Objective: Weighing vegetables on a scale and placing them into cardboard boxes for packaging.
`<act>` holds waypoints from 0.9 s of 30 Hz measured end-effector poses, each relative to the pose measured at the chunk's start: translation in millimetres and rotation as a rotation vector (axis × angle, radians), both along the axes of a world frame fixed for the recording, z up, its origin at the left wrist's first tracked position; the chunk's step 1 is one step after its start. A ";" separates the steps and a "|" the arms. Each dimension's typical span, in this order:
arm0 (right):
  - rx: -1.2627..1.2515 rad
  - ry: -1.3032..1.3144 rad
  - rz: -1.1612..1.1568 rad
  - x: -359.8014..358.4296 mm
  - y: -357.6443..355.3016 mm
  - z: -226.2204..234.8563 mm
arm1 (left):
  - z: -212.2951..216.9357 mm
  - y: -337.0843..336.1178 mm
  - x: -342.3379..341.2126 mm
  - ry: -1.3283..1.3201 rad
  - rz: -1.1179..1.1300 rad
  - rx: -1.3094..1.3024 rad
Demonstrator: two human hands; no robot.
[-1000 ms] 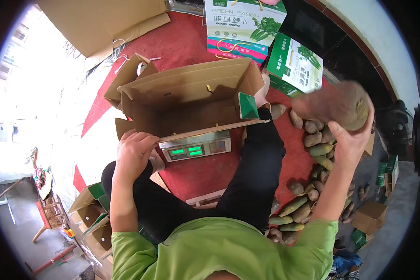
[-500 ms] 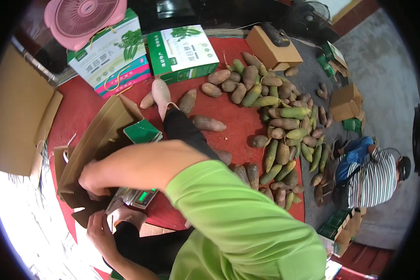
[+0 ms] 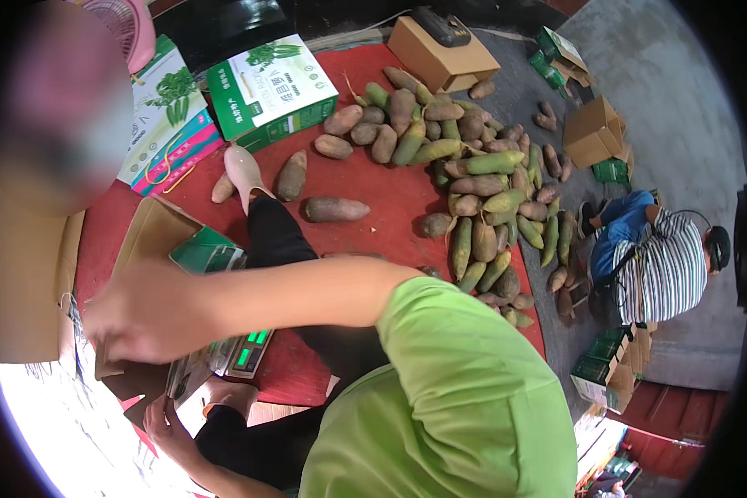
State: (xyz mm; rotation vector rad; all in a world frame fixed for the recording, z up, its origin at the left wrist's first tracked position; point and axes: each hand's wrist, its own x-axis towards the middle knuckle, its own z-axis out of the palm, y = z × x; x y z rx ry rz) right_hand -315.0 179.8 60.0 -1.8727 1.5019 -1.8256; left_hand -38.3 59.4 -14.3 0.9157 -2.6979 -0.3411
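I see the right hand (image 3: 145, 319) blurred over the open cardboard box (image 3: 149, 236) (I cannot tell whether its fingers grip anything); the left hand (image 3: 166, 427) holds the edge, seemingly steadying it atop the digital scale (image 3: 247, 353). Radishes (image 3: 490, 163) heap rightward, presumably for easy reach.

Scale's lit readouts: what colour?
Green; the scale shows them best in the head view, the only one here.

Head-worn fisheye view, facing down, close above the hands (image 3: 156, 319)
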 end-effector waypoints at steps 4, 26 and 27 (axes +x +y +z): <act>0.132 -0.454 -0.369 -56.6 89.0 -72.7 | -8.3 -4.8 3.1 0.001 -0.013 0.003; 0.423 -1.186 -1.972 -119.6 499.2 -370.6 | -18.1 -15.2 15.7 -0.041 0.026 -0.155; 0.192 -1.545 -1.825 -125.3 490.0 -351.8 | -17.3 -15.0 15.6 -0.037 0.024 -0.150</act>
